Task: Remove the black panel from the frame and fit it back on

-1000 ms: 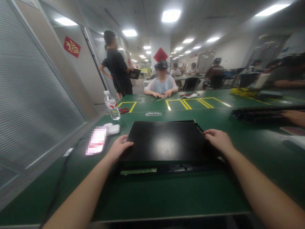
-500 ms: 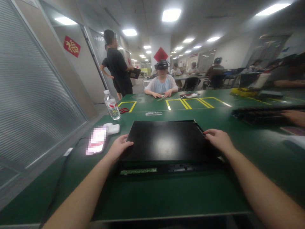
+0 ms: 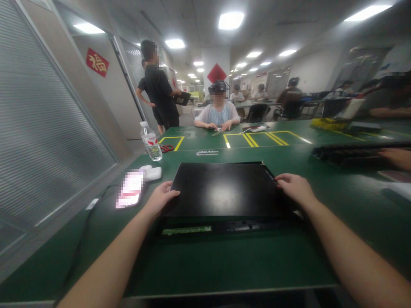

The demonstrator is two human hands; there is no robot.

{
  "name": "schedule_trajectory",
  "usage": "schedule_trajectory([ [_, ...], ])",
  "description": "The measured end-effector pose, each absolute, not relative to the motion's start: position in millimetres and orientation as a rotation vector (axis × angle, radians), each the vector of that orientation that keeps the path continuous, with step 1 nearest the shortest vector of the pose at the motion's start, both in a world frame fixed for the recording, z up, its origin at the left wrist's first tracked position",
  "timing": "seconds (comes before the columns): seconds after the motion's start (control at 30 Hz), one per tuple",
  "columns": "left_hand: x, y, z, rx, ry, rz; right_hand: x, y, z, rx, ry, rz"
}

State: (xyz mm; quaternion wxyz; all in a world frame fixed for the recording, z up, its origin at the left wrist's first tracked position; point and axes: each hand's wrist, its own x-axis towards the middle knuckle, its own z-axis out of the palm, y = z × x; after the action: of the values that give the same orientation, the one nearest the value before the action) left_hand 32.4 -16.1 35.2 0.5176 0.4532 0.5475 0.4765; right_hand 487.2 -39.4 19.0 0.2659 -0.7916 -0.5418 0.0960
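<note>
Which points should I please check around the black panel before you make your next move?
1. Left grip at the black panel's left edge: ok, its thumb lies on top.
2. Right grip at the right side: ok, its fingertips meet the edge there.
3. Green board covered: not ok, it shows along the panel's near side.
4. Underside of the panel free of loose bits: cannot tell, it is hidden.
5. Water bottle capped and apart from the panel: ok, it stands beyond the phone.
6. Phone apart from the panel: ok, it lies to the left on the table.
</note>
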Motion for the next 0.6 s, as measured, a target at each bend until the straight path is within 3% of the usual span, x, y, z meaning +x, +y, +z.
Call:
schedule_trajectory([
  [0.6,30.7,-13.7,30.6,1.078,1.293,1.143,489.8,-37.5,15.7,-2.148,-1.437,0.305],
])
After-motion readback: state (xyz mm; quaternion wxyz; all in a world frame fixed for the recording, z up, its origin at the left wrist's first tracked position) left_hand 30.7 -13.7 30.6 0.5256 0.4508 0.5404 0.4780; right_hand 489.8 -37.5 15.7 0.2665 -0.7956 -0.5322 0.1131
